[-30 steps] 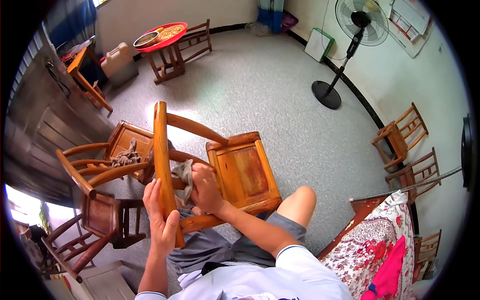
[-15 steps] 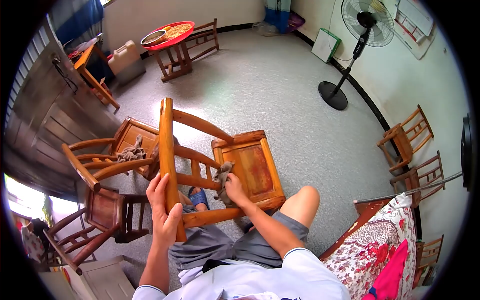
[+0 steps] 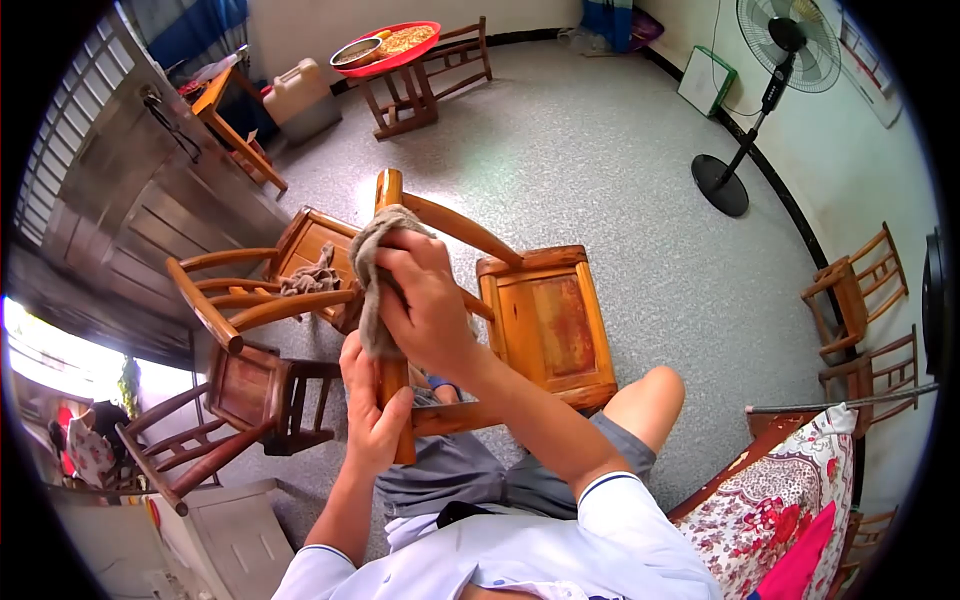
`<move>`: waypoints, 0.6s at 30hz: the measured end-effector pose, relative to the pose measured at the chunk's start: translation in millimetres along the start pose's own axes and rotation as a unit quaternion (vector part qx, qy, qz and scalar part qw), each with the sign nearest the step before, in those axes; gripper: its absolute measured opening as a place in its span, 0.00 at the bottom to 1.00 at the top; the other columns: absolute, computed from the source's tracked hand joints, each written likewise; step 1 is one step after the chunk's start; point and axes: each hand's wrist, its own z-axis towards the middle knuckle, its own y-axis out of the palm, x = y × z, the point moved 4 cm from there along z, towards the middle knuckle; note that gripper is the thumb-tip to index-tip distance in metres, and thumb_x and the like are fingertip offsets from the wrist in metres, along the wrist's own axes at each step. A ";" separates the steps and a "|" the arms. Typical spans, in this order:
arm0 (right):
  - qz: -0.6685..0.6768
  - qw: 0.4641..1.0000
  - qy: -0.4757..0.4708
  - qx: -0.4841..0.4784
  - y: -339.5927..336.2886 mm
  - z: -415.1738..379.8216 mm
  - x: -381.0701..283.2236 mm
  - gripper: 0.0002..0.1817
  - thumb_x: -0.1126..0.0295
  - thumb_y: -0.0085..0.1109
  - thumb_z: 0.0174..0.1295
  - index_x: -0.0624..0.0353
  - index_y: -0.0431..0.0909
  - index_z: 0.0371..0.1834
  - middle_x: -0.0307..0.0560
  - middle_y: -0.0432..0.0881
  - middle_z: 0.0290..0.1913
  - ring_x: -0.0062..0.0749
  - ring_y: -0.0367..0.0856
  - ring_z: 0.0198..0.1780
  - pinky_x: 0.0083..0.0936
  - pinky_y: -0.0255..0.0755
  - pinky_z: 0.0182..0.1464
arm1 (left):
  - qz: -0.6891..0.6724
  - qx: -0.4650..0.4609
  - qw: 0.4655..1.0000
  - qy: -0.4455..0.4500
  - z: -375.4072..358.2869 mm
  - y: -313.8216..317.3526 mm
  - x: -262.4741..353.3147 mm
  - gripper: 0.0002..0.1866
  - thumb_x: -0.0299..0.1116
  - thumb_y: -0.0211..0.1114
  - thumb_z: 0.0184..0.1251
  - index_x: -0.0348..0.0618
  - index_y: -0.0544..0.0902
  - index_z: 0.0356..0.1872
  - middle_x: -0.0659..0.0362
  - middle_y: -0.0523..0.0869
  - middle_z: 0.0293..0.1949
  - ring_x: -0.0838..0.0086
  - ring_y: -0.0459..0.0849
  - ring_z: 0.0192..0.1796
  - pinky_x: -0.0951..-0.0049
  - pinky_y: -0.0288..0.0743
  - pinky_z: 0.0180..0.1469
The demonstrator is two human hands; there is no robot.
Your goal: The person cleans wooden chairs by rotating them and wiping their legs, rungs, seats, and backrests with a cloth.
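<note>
A wooden chair (image 3: 548,320) stands between my legs, its back toward me and its top rail (image 3: 389,187) running up and down in view. My right hand (image 3: 425,295) presses a grey-brown cloth (image 3: 372,265) round the middle of that rail, fingers bent over it. Just below, my left hand (image 3: 372,405) grips the lower part of the rail, thumb on the near side. The cloth and both hands hide part of the rail and some of the back slats.
A second chair (image 3: 310,245) with another cloth (image 3: 313,275) is at the left, and a darker chair (image 3: 245,385) below it. A standing fan (image 3: 720,185) is at the upper right. A flower-patterned cloth (image 3: 765,500) covers furniture at the lower right.
My right hand has moved with the cloth from the lower back slats by the seat up onto the top rail. The view has shifted, so the room sits further right.
</note>
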 end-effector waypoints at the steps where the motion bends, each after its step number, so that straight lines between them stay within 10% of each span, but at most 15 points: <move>1: -0.017 1.000 0.008 -0.020 15.4 -8.3 21.5 0.14 0.78 0.57 0.58 0.60 0.79 0.48 0.53 0.77 0.54 0.54 0.73 0.53 0.40 0.70 0.55 | -0.002 0.000 1.000 -0.002 0.1 0.3 1.5 0.36 0.40 0.59 0.61 0.35 0.65 0.70 0.46 0.56 0.71 0.55 0.52 0.76 0.60 0.45 0.76; 10: -0.241 0.929 0.234 -0.156 -13.7 -189.8 237.2 0.13 0.72 0.51 0.61 0.57 0.80 0.47 0.52 0.80 0.48 0.54 0.77 0.48 0.44 0.70 0.53 | 0.031 -0.002 1.000 0.000 4.1 0.1 6.2 0.36 0.42 0.58 0.59 0.37 0.66 0.69 0.46 0.58 0.69 0.55 0.52 0.75 0.57 0.44 0.75; 13: -0.336 0.936 0.091 -0.051 -37.1 -203.6 202.0 0.09 0.71 0.52 0.61 0.56 0.80 0.42 0.48 0.82 0.48 0.52 0.78 0.48 0.41 0.71 0.50 | 0.012 0.007 1.000 -0.003 6.4 -1.5 5.1 0.35 0.41 0.58 0.58 0.38 0.67 0.69 0.47 0.59 0.68 0.55 0.52 0.75 0.57 0.45 0.75; 18: -0.271 0.932 0.187 -0.153 -46.7 -211.2 192.3 0.09 0.68 0.52 0.63 0.56 0.80 0.43 0.51 0.81 0.49 0.55 0.77 0.49 0.38 0.71 0.52 | 0.023 0.005 1.000 -0.007 4.8 -1.2 6.8 0.35 0.40 0.58 0.58 0.38 0.68 0.68 0.47 0.58 0.68 0.56 0.53 0.75 0.58 0.46 0.75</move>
